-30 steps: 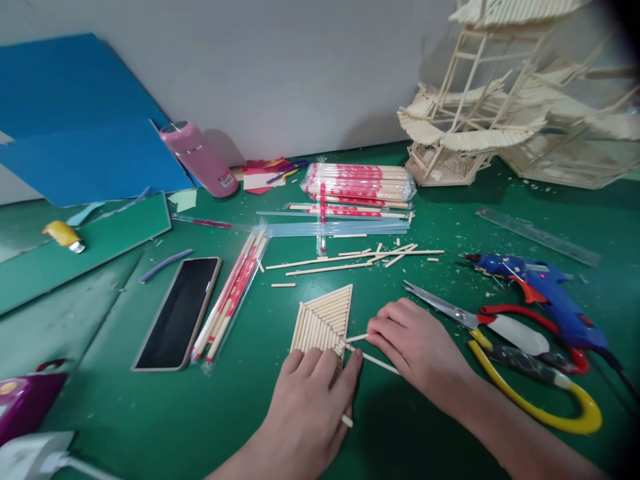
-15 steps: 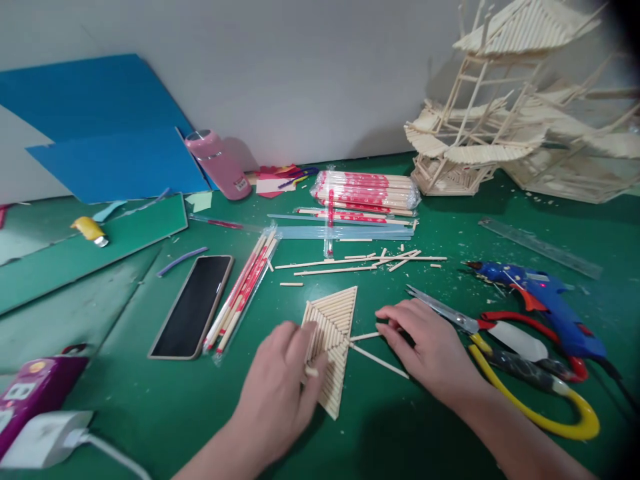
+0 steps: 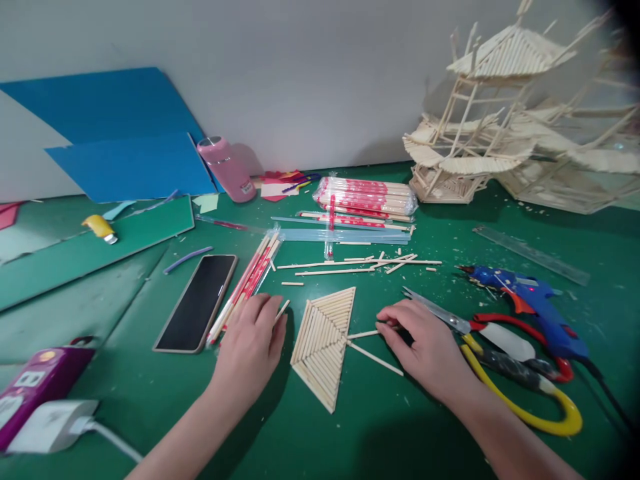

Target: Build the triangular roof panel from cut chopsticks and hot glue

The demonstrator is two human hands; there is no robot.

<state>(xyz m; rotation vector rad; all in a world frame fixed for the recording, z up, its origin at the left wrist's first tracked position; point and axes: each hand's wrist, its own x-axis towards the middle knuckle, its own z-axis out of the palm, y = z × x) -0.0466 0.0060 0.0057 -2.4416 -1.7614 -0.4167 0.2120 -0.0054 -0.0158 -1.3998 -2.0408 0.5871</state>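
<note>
A triangular panel of glued wooden sticks [image 3: 324, 337] lies flat on the green mat [image 3: 380, 427] between my hands. My left hand [image 3: 249, 350] rests left of the panel, pinching a short stick piece [image 3: 283, 309] at its fingertips, close to a wrapped chopstick pack [image 3: 246, 283]. My right hand [image 3: 425, 347] lies right of the panel, fingers curled on a thin wooden stick [image 3: 364, 334]. A second loose stick [image 3: 375, 359] lies just below it. Neither hand touches the panel.
Scissors [image 3: 480, 325], yellow-handled cutters [image 3: 530, 393] and a blue glue gun [image 3: 530, 303] lie right. A phone [image 3: 197, 301], a chopstick bundle [image 3: 365, 195], loose sticks [image 3: 360, 263], a pink bottle [image 3: 226, 168], a ruler [image 3: 530, 253], a stick model tower [image 3: 505, 113] and a purple device [image 3: 37, 383] surround.
My left hand has lifted off the panel's lower corner and moved left and up, now pinching a short stick. The uncovered panel lies free. My right hand has barely shifted.
</note>
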